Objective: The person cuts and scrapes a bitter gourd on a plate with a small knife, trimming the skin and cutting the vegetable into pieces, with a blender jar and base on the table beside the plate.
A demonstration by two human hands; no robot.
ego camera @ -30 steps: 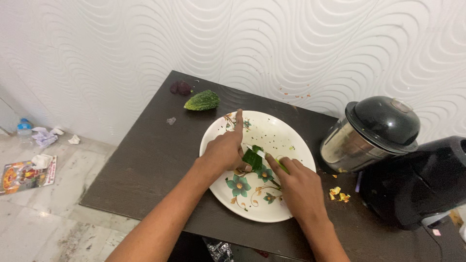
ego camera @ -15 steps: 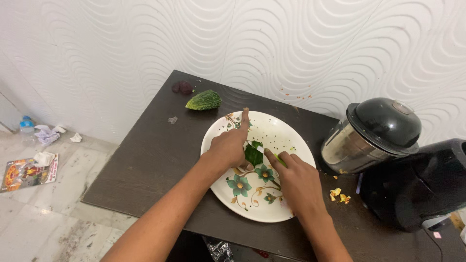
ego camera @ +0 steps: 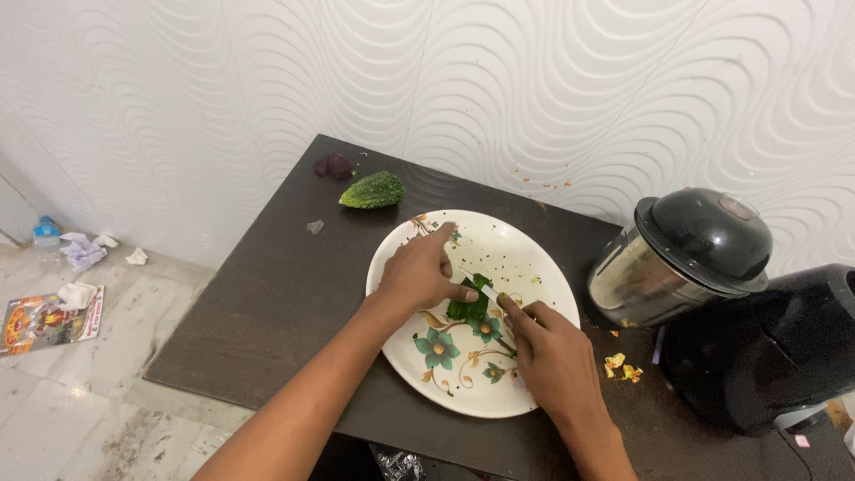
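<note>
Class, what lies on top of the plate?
On the plate: a green vegetable piece, held by the left hand; the right hand holds a knife. The hands hide the rest.

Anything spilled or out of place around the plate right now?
Yes: yellow scraps lie loose on the dark table right of the plate, beside the steel jar. Crumpled papers and a magazine litter the floor.
</note>
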